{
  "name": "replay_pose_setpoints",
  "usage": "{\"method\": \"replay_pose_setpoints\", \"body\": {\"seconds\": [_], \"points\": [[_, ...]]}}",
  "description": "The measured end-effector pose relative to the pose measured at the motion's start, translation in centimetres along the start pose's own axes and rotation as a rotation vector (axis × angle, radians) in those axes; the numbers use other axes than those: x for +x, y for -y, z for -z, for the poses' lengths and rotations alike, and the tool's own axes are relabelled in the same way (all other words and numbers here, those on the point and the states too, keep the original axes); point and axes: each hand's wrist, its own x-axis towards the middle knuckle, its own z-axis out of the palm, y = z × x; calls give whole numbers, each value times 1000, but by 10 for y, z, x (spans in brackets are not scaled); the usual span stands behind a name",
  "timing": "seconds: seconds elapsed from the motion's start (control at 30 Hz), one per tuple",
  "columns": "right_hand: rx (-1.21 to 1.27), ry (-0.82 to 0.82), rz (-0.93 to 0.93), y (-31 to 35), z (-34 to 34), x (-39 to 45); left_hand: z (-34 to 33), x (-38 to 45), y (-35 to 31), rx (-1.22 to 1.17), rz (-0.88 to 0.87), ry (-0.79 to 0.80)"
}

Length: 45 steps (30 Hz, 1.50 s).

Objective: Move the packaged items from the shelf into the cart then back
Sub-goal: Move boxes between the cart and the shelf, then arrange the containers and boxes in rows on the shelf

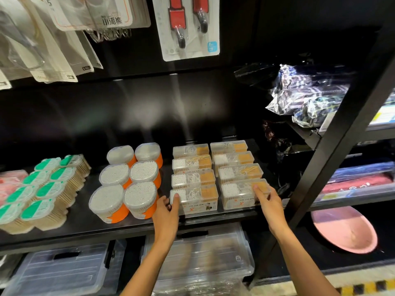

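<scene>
Boxes at the front edge of the shelf (85, 227) are being reached for by both hands: the left hand (165, 212) is being laid with a narrow grip on the left front box (193, 198), thumb on its lid, while the right hand (268, 202) is being rested on the right front box (243, 193), fingers fairly straight and its grip not yet closed. No cart is being shown and both rows are looking full, so the task is being judged either barely begun or nearly finished. Clear plastic boxes are being shown, each packed with white swabs, floss picks and tan toothpicks.
</scene>
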Motion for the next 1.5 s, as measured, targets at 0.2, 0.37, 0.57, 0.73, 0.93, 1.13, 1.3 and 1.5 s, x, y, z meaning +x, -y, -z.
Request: {"method": "replay_pose_setpoints", "body": {"seconds": [0.2, 0.37, 0.57, 0.73, 0.93, 1.13, 1.3, 1.5], "points": [[-36, -11, 28, -1, -1, 0, -5, 8, 7, -4, -53, 18], [-37, -15, 28, -3, -1, 0, -6, 7, 8, -15, -69, 2], [-34, -9, 32, -1, -2, -3, -9, 6, 8, -17, -78, -7], [-45, -15, 42, 2, -2, -5, -10, 6, 9, -6, -81, -9], [-83, -32, 51, -2, 0, -4, -9, 4, 5, 14, -100, -16], [-106, -7, 51, -2, 1, -5, -7, 2, 4, 14, -82, -1], [-338, -117, 108, 2, -2, -13, 1, -16, 0, 115, -111, 12], [-460, -38, 605, 8, -73, -75, 63, -40, 6, 196, -430, -220]]}}
